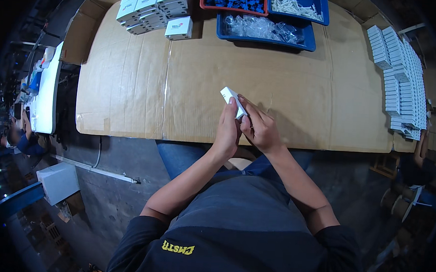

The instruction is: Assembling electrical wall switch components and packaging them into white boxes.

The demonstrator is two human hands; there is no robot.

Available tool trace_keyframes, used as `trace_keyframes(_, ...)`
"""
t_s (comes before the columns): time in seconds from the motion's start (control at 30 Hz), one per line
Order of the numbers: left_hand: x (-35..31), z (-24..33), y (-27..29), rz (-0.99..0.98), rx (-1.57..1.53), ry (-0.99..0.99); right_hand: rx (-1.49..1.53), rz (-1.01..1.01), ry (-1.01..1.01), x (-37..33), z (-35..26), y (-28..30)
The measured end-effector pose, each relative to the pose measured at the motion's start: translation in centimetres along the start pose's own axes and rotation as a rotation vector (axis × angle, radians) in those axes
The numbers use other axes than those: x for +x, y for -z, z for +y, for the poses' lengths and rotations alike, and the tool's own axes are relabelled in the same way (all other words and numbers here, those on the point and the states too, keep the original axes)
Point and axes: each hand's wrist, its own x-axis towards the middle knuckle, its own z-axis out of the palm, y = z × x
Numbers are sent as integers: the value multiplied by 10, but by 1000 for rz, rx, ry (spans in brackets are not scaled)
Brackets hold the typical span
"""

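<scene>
Just above the near edge of the cardboard-covered table (pixel 221 67), both my hands hold a small white box (pixel 234 101) tilted on end. My left hand (pixel 227 131) grips its near left side, the thumb lying along its face. On the right side, my right hand (pixel 262 126) has its fingers wrapped over the upper edge and the thumb at the bottom corner. My fingers cover much of the box, so its far face is hidden.
Stacked white boxes (pixel 146 6) stand far left, a single white box (pixel 179 28) beside them. Far centre are a red bin (pixel 203 2) of blue parts, a blue tray (pixel 267 42) of clear plastic pieces and a blue bin (pixel 328 16) of white pieces. White stacks (pixel 398 81) line the right.
</scene>
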Motion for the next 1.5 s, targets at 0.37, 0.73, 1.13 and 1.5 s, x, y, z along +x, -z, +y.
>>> trace_keyframes(0.37,-5,-2,-4,-26,-63,-70,-68,81,92,-4,0,-4)
trace_keyframes(0.73,-6,-7,0,-43,-26,-84,-56,65,53,-9,-4,-2)
trace_keyframes(1.13,2,7,20,-246,137,-259,651,-196,-266,3,-1,40)
trace_keyframes(1.5,-10,20,15,-455,249,-254,619,-58,-272,11,-7,42)
